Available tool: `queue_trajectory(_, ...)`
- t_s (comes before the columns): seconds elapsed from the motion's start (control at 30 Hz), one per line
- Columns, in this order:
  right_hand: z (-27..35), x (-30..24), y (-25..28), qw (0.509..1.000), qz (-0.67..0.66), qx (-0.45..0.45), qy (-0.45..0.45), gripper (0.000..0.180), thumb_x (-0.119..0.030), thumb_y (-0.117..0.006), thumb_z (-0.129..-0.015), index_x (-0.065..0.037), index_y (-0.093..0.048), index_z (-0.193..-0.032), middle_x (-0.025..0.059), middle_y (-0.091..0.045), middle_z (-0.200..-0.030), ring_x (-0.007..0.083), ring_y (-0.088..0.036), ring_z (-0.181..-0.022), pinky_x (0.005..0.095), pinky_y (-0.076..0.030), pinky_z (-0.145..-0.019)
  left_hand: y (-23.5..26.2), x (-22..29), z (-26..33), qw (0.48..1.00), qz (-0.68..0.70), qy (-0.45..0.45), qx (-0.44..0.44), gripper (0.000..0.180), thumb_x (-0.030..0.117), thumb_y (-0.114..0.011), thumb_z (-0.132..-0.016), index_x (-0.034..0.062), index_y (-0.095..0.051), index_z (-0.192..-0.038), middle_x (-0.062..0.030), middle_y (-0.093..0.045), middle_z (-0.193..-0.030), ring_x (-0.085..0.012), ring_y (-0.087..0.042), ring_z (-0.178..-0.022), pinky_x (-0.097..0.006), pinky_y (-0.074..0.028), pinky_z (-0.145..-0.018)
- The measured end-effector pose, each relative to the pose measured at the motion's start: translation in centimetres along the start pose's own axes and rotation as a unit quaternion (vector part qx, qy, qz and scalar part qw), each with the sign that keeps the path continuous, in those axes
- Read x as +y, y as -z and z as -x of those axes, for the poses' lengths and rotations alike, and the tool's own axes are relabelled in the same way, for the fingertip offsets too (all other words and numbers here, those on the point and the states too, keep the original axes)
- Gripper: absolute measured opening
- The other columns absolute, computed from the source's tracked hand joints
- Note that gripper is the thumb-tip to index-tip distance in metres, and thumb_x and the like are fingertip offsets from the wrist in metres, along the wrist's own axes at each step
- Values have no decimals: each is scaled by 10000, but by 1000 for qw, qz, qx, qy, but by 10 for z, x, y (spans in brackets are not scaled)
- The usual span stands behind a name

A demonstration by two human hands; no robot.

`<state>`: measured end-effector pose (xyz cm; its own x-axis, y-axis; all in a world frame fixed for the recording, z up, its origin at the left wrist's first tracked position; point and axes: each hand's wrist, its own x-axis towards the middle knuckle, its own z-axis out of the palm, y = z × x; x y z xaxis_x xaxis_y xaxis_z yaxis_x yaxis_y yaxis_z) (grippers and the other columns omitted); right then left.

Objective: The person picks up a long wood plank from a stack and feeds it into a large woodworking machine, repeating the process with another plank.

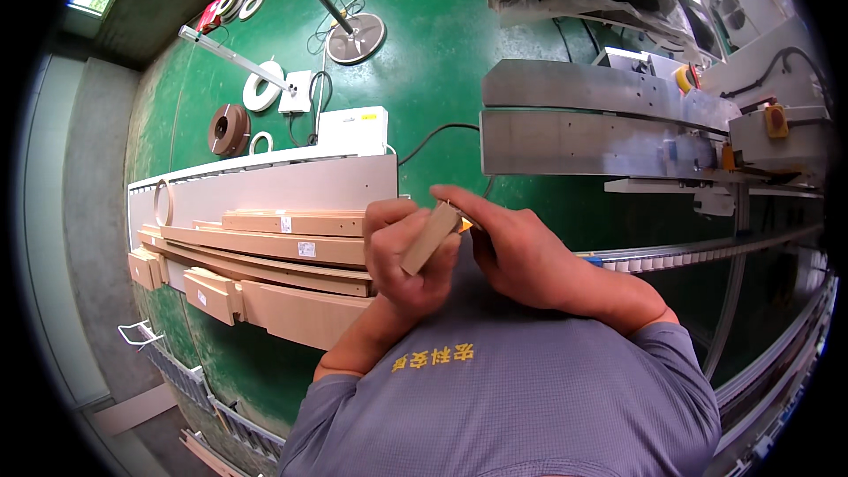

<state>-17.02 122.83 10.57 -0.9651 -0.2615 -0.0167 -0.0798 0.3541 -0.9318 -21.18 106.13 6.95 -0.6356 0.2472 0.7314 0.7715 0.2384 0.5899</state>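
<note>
Together, hands [459, 252] closed around small wood piece [429, 237]

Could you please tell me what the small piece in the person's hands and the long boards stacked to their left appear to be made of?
The small piece, held in the left hand with the right hand at its tip, looks like wood or wood board: pale tan, matte, flat-sided. The stacked boards share that beige, smooth, unglossy look with crisp straight edges, so likely laminated or edge-banded panel, though solid wood cannot be ruled out.
</note>
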Motion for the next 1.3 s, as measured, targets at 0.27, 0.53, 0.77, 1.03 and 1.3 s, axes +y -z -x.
queue_trajectory(0.27,-1,-3,7,999,18,-24,-42,616,77,-524,-788,-57,-416,-1380,263,-629,-1034,439,-629,-892,457,-516,-759,-10,1,16,999,11,5,-34,356,141,-736,-834,11,-512,-1078,-144,-590,-923,-236,-553,-785,-339,-467,-670)
queue_trajectory(0.53,0,12,-4,999,-11,6,29,645,95,-483,-808,-95,-391,-1417,257,-631,-946,450,-624,-830,462,-501,-715,1,-8,12,1000,-8,24,-11,375,276,-650,-913,-7,-452,-1060,-156,-512,-962,-230,-496,-890,-350,-434,-766)
queue_trajectory(0.77,-3,0,1,999,0,-34,-14,661,89,-497,-790,-64,-369,-1420,263,-602,-1133,428,-619,-965,446,-509,-807,1,-8,17,999,14,46,-3,363,267,-657,-906,6,-459,-1060,-154,-514,-960,-230,-494,-892,-347,-431,-769)
queue_trajectory(1.03,-3,6,3,1000,-6,-24,-19,644,102,-491,-791,-65,-402,-1407,244,-623,-1101,438,-618,-946,429,-508,-799,0,-16,20,999,-14,-4,-29,309,180,-650,-891,0,-496,-1089,-147,-556,-995,-267,-535,-922,-360,-446,-796)
queue_trajectory(1.3,27,83,27,978,-39,169,-115,603,76,-448,-829,-73,-391,-1411,135,-646,-1191,233,-561,-668,309,-484,-705,229,-63,-97,919,-56,151,359,476,367,-364,-975,24,-517,-1267,-175,-590,-1200,-304,-599,-1051,-429,-486,-940)
